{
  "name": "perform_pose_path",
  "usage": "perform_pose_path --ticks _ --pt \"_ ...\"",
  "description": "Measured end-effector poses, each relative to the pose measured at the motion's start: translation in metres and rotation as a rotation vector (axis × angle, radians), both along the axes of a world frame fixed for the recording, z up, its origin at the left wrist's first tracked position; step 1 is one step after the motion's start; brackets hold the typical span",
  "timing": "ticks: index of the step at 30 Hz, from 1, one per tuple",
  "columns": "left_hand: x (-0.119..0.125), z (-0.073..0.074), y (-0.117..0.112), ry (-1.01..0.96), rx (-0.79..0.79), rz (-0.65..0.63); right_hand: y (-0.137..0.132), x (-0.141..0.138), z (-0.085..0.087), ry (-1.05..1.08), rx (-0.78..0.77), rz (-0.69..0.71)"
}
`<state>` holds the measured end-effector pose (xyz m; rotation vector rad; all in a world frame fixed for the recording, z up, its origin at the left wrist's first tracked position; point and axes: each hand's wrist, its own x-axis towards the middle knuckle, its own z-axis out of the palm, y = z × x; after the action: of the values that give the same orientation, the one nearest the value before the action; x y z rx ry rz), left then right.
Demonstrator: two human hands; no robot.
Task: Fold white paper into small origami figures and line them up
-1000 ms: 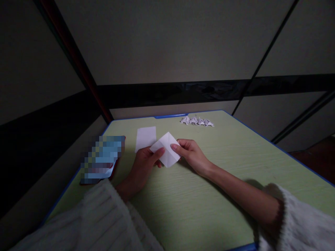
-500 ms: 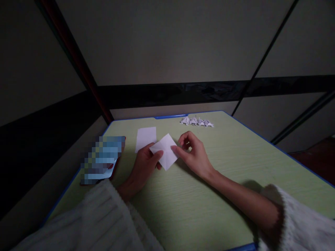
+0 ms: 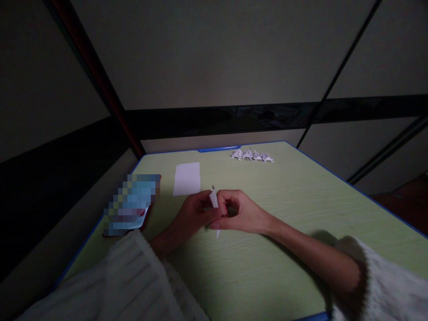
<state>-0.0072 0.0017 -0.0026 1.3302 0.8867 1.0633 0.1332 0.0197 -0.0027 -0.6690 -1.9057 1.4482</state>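
Observation:
A small white paper [image 3: 214, 199] stands nearly edge-on between my two hands, above the table. My left hand [image 3: 195, 211] pinches it from the left, its thumb in front. From the right, my right hand [image 3: 239, 211] closes on the same paper, with thumb and curled fingers meeting my left fingertips. Most of the paper is covered by fingers; only its upper part and a lower tip show. Beyond my left hand, white square sheets [image 3: 186, 178] lie flat on the table.
The light green table [image 3: 287, 263] has a blue edge. Several folded white paper figures [image 3: 252, 155] sit in a row near its far side. A flat item with a blurred surface [image 3: 133, 200] and dark red edge lies at the left. Cabinet panels [image 3: 214, 53] rise behind.
The paper has turned from facing me as a diamond to nearly edge-on. My right hand has moved down and left against my left hand, which has tilted inward.

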Motion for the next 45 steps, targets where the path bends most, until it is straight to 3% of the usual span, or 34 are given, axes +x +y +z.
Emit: perform_pose_path --ticks 6,11,15,19,24,27,32,38,45 --pt "-0.003 -0.002 0.002 -0.014 0.004 -0.025 -0.001 0.001 0.003 0.031 -0.014 0.054" --pt "-0.004 -0.003 0.003 -0.039 -0.02 -0.057 0.0 0.004 0.006 0.111 -0.134 0.164" --pt "-0.003 -0.006 0.004 -0.081 -0.068 0.017 0.004 0.005 0.006 0.158 -0.2 0.133" --pt "-0.004 -0.002 0.004 -0.009 0.005 0.217 0.015 0.005 0.001 0.13 -0.146 -0.14" --pt "-0.014 0.008 0.007 0.276 0.182 0.683 0.031 0.012 -0.004 0.094 -0.075 -0.44" --pt "-0.022 0.005 0.011 0.287 0.209 0.823 0.033 0.013 -0.005 0.033 -0.05 -0.463" --pt "-0.028 -0.002 0.016 0.322 0.264 0.92 0.028 0.011 -0.004 0.003 -0.135 -0.411" --pt "-0.022 0.008 0.013 0.301 0.176 0.787 0.03 0.016 0.003 0.283 -0.309 -0.314" --pt "-0.011 0.007 0.008 0.304 0.152 0.507 0.02 0.008 0.004 0.045 -0.417 -0.117"
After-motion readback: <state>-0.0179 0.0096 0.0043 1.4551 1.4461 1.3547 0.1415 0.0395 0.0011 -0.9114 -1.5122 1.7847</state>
